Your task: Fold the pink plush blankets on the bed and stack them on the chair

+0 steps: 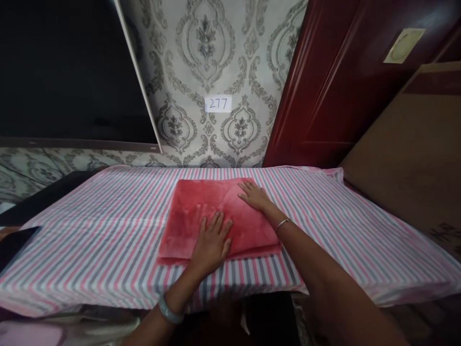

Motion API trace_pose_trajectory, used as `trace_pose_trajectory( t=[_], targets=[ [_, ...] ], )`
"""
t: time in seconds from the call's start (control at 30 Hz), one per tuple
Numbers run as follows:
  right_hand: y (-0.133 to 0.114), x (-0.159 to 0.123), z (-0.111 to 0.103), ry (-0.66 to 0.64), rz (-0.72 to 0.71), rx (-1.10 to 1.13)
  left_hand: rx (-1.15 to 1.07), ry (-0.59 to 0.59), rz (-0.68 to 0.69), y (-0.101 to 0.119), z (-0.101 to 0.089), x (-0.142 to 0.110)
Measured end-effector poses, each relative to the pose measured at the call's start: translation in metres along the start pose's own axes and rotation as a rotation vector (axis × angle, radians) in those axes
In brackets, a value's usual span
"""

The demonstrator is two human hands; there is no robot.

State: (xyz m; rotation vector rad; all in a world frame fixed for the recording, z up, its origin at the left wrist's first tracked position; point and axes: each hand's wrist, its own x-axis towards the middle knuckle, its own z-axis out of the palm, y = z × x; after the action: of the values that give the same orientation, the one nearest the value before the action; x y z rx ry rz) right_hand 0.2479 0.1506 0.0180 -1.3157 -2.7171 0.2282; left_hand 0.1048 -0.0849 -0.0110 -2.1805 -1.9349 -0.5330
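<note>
A folded plush red-pink blanket point(201, 192) lies on the striped cloth point(118, 221) that covers the table. My left hand point(212, 240) rests flat on the near middle of the blanket, fingers spread and pointing away from me. Toward the blanket's far right corner, my right hand point(254, 196) lies palm down with its fingers apart. Neither hand grips the fabric. Finger-like marks show in the pile just beyond my left hand. The folded layers are visible along the blanket's near edge.
A large dark screen point(72, 72) stands at the back left. Behind the table is patterned wallpaper with a paper label point(218, 103) reading 277. A dark red door point(324, 86) and a big cardboard box point(414, 158) stand to the right. A dark flat object point(18, 245) lies at the left edge.
</note>
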Motion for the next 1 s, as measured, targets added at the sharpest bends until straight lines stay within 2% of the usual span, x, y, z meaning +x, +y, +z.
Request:
trace_pose_trajectory(
  t=[0.17,0.33,0.47,0.53,0.6,0.67,0.73,0.83,0.93,1.0],
  targets=[
    [0.014,0.008,0.024,0.065,-0.014,0.077,-0.024,0.011,0.007,-0.001,0.004,-0.001],
    [0.013,0.005,0.027,0.082,-0.018,0.099,-0.023,0.023,-0.007,0.000,0.003,-0.001],
    [0.006,-0.004,0.016,0.096,-0.005,0.075,-0.021,0.011,-0.016,0.004,0.000,0.000],
    [0.000,-0.007,0.004,0.038,0.015,0.059,-0.037,-0.020,-0.017,0.002,-0.005,0.002],
    [-0.010,-0.010,-0.010,-0.029,0.047,0.019,-0.072,-0.050,-0.015,-0.003,-0.017,0.004],
    [-0.028,-0.012,-0.024,-0.002,0.058,-0.038,-0.097,-0.046,-0.034,-0.012,-0.033,0.006],
    [-0.054,-0.014,-0.030,0.091,-0.020,-0.076,-0.075,-0.017,-0.110,-0.023,-0.049,0.005],
    [-0.102,-0.017,-0.024,0.115,-0.309,-0.073,0.056,0.001,-0.275,-0.037,-0.059,-0.003],
    [-0.135,-0.014,-0.007,0.024,-0.545,-0.051,0.171,-0.025,-0.371,-0.043,-0.048,-0.015],
    [-0.139,-0.006,0.001,-0.010,-0.572,-0.061,0.204,-0.043,-0.385,-0.044,-0.038,-0.022]
  ],
)
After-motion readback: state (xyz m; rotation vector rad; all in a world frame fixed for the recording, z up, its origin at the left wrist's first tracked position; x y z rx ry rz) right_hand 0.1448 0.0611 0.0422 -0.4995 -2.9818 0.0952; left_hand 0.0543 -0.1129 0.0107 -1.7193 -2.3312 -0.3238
